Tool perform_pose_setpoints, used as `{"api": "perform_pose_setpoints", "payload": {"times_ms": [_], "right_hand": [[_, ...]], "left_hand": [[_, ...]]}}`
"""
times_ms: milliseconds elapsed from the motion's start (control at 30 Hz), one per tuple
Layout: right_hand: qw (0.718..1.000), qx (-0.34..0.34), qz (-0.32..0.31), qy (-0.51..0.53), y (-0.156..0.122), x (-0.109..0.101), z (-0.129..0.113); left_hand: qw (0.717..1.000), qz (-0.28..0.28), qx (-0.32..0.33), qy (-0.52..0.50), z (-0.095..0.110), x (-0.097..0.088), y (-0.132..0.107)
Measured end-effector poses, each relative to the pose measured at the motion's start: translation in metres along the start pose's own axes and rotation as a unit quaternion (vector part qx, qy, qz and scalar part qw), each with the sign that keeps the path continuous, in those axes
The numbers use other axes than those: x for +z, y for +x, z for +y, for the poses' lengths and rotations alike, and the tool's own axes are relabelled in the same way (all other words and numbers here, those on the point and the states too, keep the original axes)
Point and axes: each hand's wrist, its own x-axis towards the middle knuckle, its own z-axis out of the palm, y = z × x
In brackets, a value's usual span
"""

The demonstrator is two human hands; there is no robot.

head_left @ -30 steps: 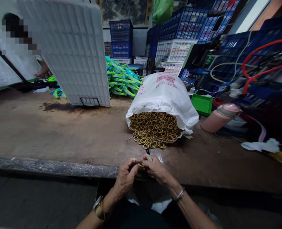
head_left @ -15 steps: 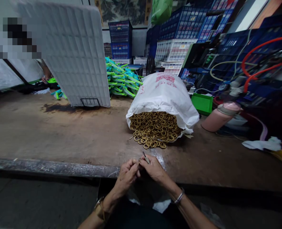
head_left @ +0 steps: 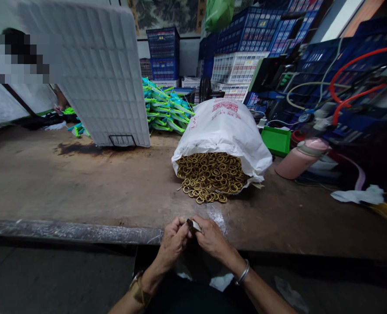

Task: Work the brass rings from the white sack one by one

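My left hand (head_left: 174,235) and my right hand (head_left: 212,234) meet at the table's front edge, fingertips almost touching. In the right hand's fingers is a small tool with a pale handle and a dark tip (head_left: 196,226), pointing left at the left fingertips. The left thumb and fingers are pinched together, and what they hold is too small and hidden to name. Just beyond, many brass-coloured rings (head_left: 209,172) spill from the mouth of a white woven sack (head_left: 224,126) lying on its side.
The brown table (head_left: 82,183) spans the view. A tall white ribbed panel (head_left: 115,78) stands at the left, with green-blue bundles (head_left: 167,111) behind it. To the right are a pink bottle (head_left: 301,159), a green tray (head_left: 276,141) and hoses. A person sits far left; stacked crates (head_left: 239,67) fill the back.
The small tool has swung in my right hand from pointing up and away to pointing left, its dark tip now at my left fingertips. My left hand has barely moved.
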Motion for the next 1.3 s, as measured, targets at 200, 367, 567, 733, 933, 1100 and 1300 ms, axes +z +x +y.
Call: {"api": "perform_pose_setpoints", "payload": {"times_ms": [200, 367, 567, 733, 933, 1100, 1300], "right_hand": [[0.997, -0.012, -0.031, -0.075, 0.000, -0.004, -0.004], [0.992, 0.000, -0.040, -0.121, -0.001, -0.004, -0.005], [0.982, 0.048, -0.017, -0.181, 0.004, 0.000, 0.003], [0.968, 0.109, 0.072, -0.214, 0.017, -0.016, 0.027], [0.955, 0.132, 0.182, -0.191, 0.035, -0.035, 0.048], [0.958, 0.107, 0.149, -0.221, 0.041, -0.032, 0.049], [0.954, 0.103, 0.180, -0.217, 0.038, -0.029, 0.048]], "left_hand": [[1.000, 0.003, 0.012, 0.016, -0.001, 0.000, 0.000], [1.000, 0.008, 0.004, 0.009, -0.003, 0.000, 0.001], [1.000, 0.001, -0.018, 0.021, 0.006, 0.002, -0.006], [0.996, -0.072, -0.053, -0.032, 0.015, 0.005, -0.018], [0.983, -0.081, -0.062, -0.156, 0.004, 0.003, -0.011], [0.971, -0.063, -0.078, -0.219, 0.006, 0.000, -0.009], [0.946, -0.051, -0.126, -0.293, -0.002, -0.008, -0.004]]}}
